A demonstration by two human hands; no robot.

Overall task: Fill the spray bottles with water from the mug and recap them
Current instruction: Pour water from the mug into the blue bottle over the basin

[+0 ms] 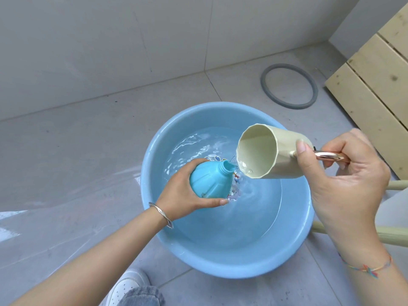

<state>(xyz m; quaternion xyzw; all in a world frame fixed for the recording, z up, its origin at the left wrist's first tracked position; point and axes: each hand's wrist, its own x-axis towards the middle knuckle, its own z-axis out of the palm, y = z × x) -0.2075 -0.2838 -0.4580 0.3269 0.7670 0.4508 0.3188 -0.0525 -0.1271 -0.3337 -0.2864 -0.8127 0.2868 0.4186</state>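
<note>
Left grip (183, 195) is wrapped around the bottle (209, 182) from below, with the thumb along the near side and the fingers curled round the far side. The bottle is blue, has no cap on, and is held tilted over the basin (220, 268), neck pointing up toward the mug (271, 151).

Right grip (344, 173) is curled round the mug's shiny handle (329, 156), thumb pressed against the mug's wall. The cream mug is tipped nearly on its side, with a small pool of water at its lower lip, which is just beside the bottle's open neck. Can't really tell if a stream is going in.

The basin is light blue, sits on the grey tile floor (66, 151) and holds rippling water (209, 144). There's a silver bangle (161, 214) on the left wrist. A grey ring (289, 86) lies on the floor behind the basin, with wood slats (375, 85) at the right. A white shoe (125, 286) shows at the bottom edge.
</note>
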